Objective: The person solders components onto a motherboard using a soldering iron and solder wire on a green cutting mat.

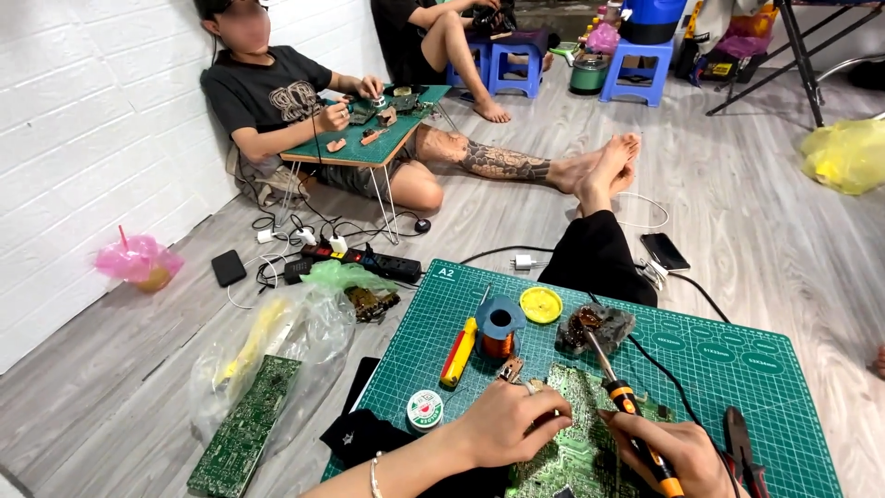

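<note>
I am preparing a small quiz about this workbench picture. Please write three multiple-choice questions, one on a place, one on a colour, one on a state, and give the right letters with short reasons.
1. Where does the yellow round lid lie?
A. on the green cutting mat
B. on the wooden floor
C. inside the plastic bag

2. What colour is the handle of the screwdriver left of the copper wire spool?
A. blue and white
B. red and yellow
C. all black

3. What is the right hand doing?
A. resting open on the floor
B. gripping the soldering iron
C. holding the pliers

Answers:
1 A: the lid sits on the green cutting mat, beside the spool.
2 B: its handle is plainly red and yellow.
3 B: the fingers wrap the soldering iron; its tip points toward the stand, while the left hand rests on the circuit board.
</note>
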